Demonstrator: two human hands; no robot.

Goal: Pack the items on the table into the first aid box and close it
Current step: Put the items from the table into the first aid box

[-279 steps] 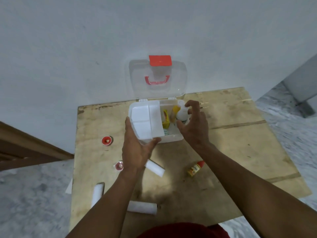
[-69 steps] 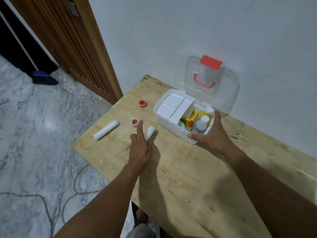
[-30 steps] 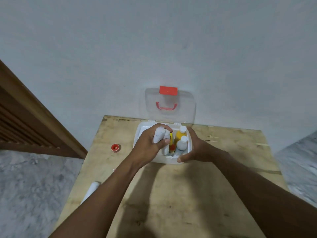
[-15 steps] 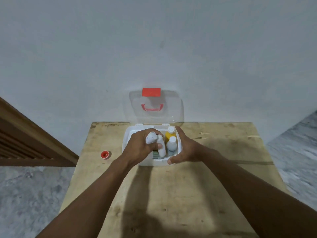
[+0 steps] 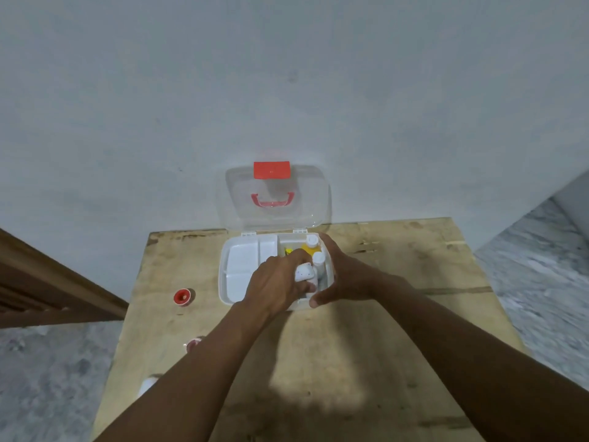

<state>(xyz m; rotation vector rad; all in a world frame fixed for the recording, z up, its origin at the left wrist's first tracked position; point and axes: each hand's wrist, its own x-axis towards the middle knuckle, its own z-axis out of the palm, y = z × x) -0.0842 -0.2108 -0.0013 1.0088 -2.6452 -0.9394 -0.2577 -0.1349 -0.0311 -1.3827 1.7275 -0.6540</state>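
Since half a second ago, the left hand [image 5: 276, 287] has pushed its white bandage roll [image 5: 304, 272] lower into the right part of the first aid box [image 5: 234, 275], beside the white-capped bottles [image 5: 318, 259]. Its fingers are curled tightly around the roll. The right hand [image 5: 342, 275] wraps the box's right wall, thumb on the front edge. The clear lid [image 5: 274, 199] stands open against the wall. A red tape roll [image 5: 182, 297] lies on the wooden table [image 5: 366, 362], left of the box.
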